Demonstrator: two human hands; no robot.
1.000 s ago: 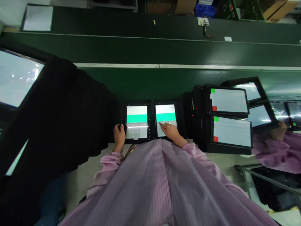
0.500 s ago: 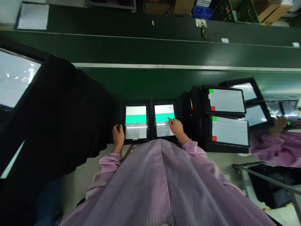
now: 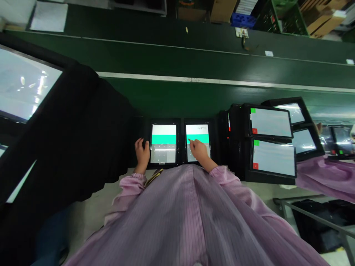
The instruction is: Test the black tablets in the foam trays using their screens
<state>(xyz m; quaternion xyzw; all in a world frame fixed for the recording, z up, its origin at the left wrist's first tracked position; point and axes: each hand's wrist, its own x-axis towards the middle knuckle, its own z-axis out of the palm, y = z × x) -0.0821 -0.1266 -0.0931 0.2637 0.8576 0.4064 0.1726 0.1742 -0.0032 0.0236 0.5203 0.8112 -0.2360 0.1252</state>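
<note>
Two black-framed touchscreen devices stand side by side in front of me, each showing a white and green screen with a grey number keypad. At the left edge of the left device [image 3: 164, 139] my left hand [image 3: 142, 154] is raised, thumb and fingers apart, with nothing visible in it. Over the right device [image 3: 197, 130] is my right hand [image 3: 199, 150], index finger stretched out to the green band at the screen's left side and the other fingers curled. It covers part of that keypad. Small characters show at the top of the right screen; I cannot read them fully.
At right, an upper device [image 3: 271, 121] and a lower device [image 3: 274, 157] show white screens with green and red squares. Black cloth [image 3: 91, 136] drapes at left beside a large screen [image 3: 24, 81]. A co-worker's pink sleeve [image 3: 325, 175] reaches in at right, above a metal cart [image 3: 318, 212].
My right index finger has moved left across the right screen, and the characters at its top differ. My left hand's fingers have spread and risen slightly. The co-worker's hand has shifted away.
</note>
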